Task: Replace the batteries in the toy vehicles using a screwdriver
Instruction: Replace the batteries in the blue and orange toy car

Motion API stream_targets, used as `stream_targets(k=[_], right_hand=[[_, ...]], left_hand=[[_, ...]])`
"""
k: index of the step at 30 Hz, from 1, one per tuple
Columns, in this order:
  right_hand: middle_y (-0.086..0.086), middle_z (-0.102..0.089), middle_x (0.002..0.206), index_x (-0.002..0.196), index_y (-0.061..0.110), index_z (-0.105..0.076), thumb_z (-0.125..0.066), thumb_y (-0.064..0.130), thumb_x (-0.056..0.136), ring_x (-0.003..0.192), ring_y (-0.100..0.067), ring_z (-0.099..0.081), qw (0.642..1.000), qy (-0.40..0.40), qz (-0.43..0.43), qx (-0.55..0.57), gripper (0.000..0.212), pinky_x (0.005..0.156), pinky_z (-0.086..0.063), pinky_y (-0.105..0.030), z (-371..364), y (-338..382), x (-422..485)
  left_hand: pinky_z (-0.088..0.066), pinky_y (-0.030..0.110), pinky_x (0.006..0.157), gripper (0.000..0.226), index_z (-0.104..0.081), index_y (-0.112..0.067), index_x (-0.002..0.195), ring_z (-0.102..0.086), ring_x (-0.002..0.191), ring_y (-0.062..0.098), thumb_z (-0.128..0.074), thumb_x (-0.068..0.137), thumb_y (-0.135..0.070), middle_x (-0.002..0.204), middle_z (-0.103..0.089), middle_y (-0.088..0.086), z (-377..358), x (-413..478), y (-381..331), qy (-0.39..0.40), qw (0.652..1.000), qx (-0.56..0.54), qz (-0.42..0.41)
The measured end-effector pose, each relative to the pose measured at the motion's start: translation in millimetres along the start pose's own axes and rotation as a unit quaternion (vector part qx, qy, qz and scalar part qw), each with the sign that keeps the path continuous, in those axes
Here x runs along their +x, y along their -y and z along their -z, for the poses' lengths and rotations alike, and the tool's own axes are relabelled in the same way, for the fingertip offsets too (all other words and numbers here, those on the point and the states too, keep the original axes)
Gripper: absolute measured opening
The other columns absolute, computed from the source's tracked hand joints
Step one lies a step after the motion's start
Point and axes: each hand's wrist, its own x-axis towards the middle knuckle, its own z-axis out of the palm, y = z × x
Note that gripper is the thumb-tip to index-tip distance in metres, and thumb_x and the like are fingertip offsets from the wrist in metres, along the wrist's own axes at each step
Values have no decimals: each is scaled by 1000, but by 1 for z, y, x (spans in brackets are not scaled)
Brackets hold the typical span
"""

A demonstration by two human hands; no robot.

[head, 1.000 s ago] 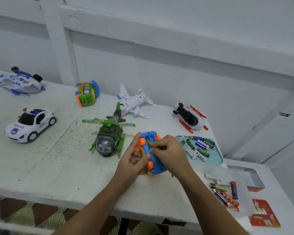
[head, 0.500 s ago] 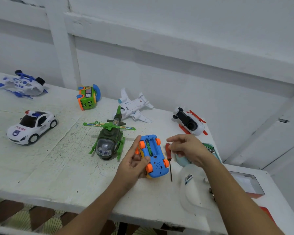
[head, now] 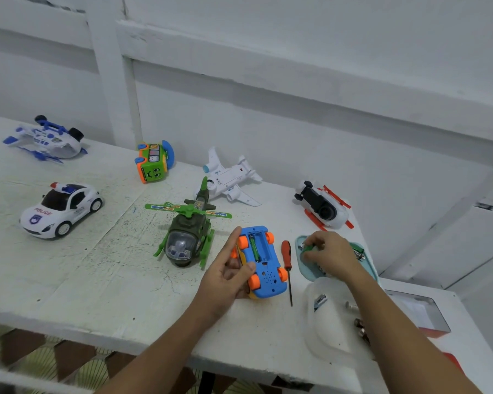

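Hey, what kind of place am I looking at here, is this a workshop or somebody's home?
Probably a home or makeshift work corner, not a proper workshop: a worn white-painted table against a plain white wall, spread with toy vehicles such as a police car and green helicopter, plus one small screwdriver.

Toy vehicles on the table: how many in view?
7. Blue-white helicopter far left, police car, green bus, white plane, green helicopter, red-white toy far right, blue car upside down in the left hand.
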Motion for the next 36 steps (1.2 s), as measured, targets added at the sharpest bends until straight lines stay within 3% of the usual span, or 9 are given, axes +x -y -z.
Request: stream_targets(k=[4, 6, 9, 12, 14, 19, 27, 32, 36], right_hand=[[6, -71, 100, 102, 26, -68, -75, 13, 83, 85, -9, -66, 965, 16, 75, 253, 24, 71, -45, -22, 12, 24, -19], [2, -72, 99, 100, 25, -71, -76, 6, 80, 82, -7, -68, 946, 48, 118, 298, 27, 69, -48, -19, 12, 40, -27], [8, -63, 113, 97, 24, -75, -78, 4, 76, 88, -2, -64, 952, 48, 173, 248, 29, 72, -52, -16, 1, 54, -30], [13, -58, 112, 100, 23, -75, -77, 6, 77, 89, 0, -59, 964, 25, 201, 174, 29, 69, -47, -9, -9, 58, -29], [17, -55, 112, 103, 24, -75, -76, 9, 79, 93, 0, -55, 968, 11, 215, 129, 29, 70, -43, -7, -13, 58, -27], [22, -48, 117, 113, 26, -72, -71, 16, 85, 98, 18, -42, 964, 22, 257, 56, 29, 75, -33, 0, -18, 54, -27], [20, -57, 104, 98, 21, -74, -67, 9, 86, 96, 7, -52, 963, 16, 229, 140, 19, 72, -37, -6, -21, 58, -31], [14, -51, 110, 108, 27, -67, -70, 10, 84, 99, -3, -55, 965, 13, 187, 183, 29, 72, -37, -10, -22, 59, -30], [13, -54, 114, 107, 23, -70, -73, 9, 82, 98, 0, -57, 963, 17, 175, 205, 29, 68, -43, -3, -23, 57, -29]], left_hand=[[-59, 51, 79, 65, -35, -47, 140, -72, 89, 9, -57, 95, -5, 72, -64, -23, -1, -1, -2, -1, 1000, 8, -1], [-59, 53, 79, 65, -36, -47, 141, -72, 96, 15, -58, 95, -6, 78, -67, -17, -1, -1, -2, -3, 1000, 6, 3], [-59, 53, 79, 65, -36, -46, 142, -71, 100, 18, -59, 95, -7, 84, -69, -13, -1, -2, -2, -7, 1000, 7, 7], [-60, 49, 77, 66, -35, -46, 143, -71, 101, 18, -58, 95, -6, 91, -71, -11, -2, -3, -3, -4, 1000, 3, 5], [-61, 46, 76, 65, -34, -46, 142, -71, 100, 16, -57, 96, -5, 88, -71, -15, -2, -3, -4, -2, 1000, 1, 4], [-61, 45, 76, 65, -35, -46, 141, -72, 98, 16, -56, 96, -5, 81, -69, -19, -3, -3, -6, -3, 1000, 1, 8], [-61, 41, 74, 64, -36, -46, 139, -72, 89, 9, -57, 95, -4, 75, -67, -22, -3, -4, -8, -3, 1000, 14, 6], [-61, 40, 72, 64, -36, -44, 140, -72, 89, 9, -56, 96, -3, 75, -67, -21, -3, -5, -10, -5, 1000, 11, 4], [-62, 38, 72, 64, -35, -42, 140, -71, 82, 4, -54, 96, 0, 70, -66, -23, -4, -5, -10, -4, 1000, 17, -1]])
